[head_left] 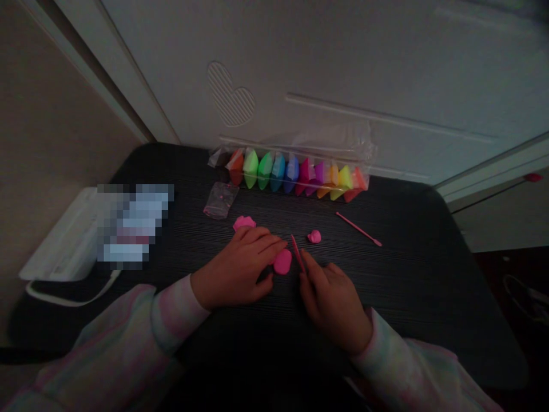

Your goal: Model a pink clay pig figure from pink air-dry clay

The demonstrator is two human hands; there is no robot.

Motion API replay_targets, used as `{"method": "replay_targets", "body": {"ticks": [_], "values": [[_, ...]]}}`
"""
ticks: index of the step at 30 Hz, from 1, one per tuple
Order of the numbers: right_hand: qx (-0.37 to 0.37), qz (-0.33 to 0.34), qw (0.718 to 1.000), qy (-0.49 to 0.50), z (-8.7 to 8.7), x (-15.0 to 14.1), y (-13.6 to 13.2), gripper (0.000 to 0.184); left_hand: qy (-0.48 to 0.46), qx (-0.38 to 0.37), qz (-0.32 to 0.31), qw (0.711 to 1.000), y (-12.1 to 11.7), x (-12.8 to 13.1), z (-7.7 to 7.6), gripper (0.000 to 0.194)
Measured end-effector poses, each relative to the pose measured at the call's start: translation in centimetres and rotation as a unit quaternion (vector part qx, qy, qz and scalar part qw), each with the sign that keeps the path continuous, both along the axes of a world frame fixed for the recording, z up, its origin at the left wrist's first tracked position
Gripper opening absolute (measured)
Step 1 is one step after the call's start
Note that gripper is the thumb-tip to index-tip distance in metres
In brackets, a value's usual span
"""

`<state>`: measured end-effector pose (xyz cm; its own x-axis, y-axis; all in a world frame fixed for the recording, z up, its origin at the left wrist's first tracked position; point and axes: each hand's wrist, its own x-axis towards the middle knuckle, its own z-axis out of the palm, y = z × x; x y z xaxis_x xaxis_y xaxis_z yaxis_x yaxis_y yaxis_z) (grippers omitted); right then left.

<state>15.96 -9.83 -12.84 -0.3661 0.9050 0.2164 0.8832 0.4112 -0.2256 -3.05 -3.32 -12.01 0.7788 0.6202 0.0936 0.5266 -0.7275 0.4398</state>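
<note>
My left hand (240,266) lies flat on the dark table (420,274), its fingertips pressing on a flat pink clay piece (282,262). My right hand (332,300) grips a thin pink modelling tool (297,252), whose tip rests beside that clay piece. Another pink clay lump (244,222) lies just beyond my left hand. A small pink clay ball (314,236) sits to the right of the tool.
A row of coloured clay packs in a clear wrapper (295,171) stands at the table's far edge against a white door. A small clear bag (221,199), a second pink tool (358,229) and a white box (72,240) at left also lie here.
</note>
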Motion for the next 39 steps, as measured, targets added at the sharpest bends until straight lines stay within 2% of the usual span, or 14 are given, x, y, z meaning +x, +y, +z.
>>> {"method": "replay_targets", "body": {"ticks": [3, 7, 11, 18, 21, 25, 31, 39], "values": [[-0.004, -0.003, 0.997, 0.075, 0.7, 1.3, 0.7, 0.028, -0.001, -0.006, 0.009, 1.000, 0.1, 0.0, 0.0, 0.054], [-0.043, 0.056, 0.989, 0.130, 1.2, 2.5, 1.2, 0.017, 0.007, -0.008, 0.015, 1.000, 0.1, 0.2, 0.1, 0.041], [-0.069, 0.115, 0.987, 0.086, 0.9, 2.1, 1.1, 0.014, 0.014, -0.003, 0.020, 1.000, 0.2, 0.2, 0.0, 0.036], [-0.024, 0.075, 0.997, 0.016, 0.7, 1.7, 0.9, 0.021, 0.015, 0.005, 0.016, 1.000, 0.3, -0.3, 0.1, 0.039], [-0.006, 0.081, 0.997, 0.007, 0.8, 1.6, 0.7, 0.018, 0.014, -0.001, 0.007, 1.000, 0.3, -0.3, 0.2, 0.046], [0.016, 0.098, 0.995, -0.012, 0.4, 0.8, 0.3, 0.014, 0.017, -0.005, 0.007, 1.000, 0.4, -0.3, 0.2, 0.044], [0.013, 0.090, 0.995, -0.031, 0.2, -0.2, 0.0, 0.025, 0.017, -0.007, 0.004, 1.000, 0.6, -0.2, 0.2, 0.039], [-0.029, 0.087, 0.995, -0.041, 0.4, -0.4, -0.1, 0.020, 0.024, -0.003, 0.025, 0.999, 0.5, 0.1, 0.0, 0.032]]}}
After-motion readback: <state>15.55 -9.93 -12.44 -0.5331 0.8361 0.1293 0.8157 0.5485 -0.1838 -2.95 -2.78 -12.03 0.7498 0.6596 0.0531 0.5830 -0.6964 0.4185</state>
